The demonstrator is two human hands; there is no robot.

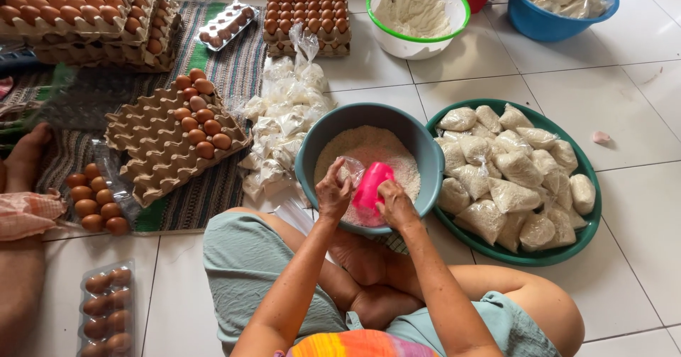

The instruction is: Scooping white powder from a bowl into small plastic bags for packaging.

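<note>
I sit cross-legged on a tiled floor over a grey-blue basin filled with white grain. My left hand pinches a small clear plastic bag open at the basin's near side. My right hand grips a pink scoop, tilted with its mouth at the bag's opening. The two hands sit close together above the grain.
A green tray of filled tied bags lies to the right. Several tied bags are heaped left of the basin. Cardboard egg trays, clear egg cartons, a white bowl and a blue bowl stand around. Another person's leg is at far left.
</note>
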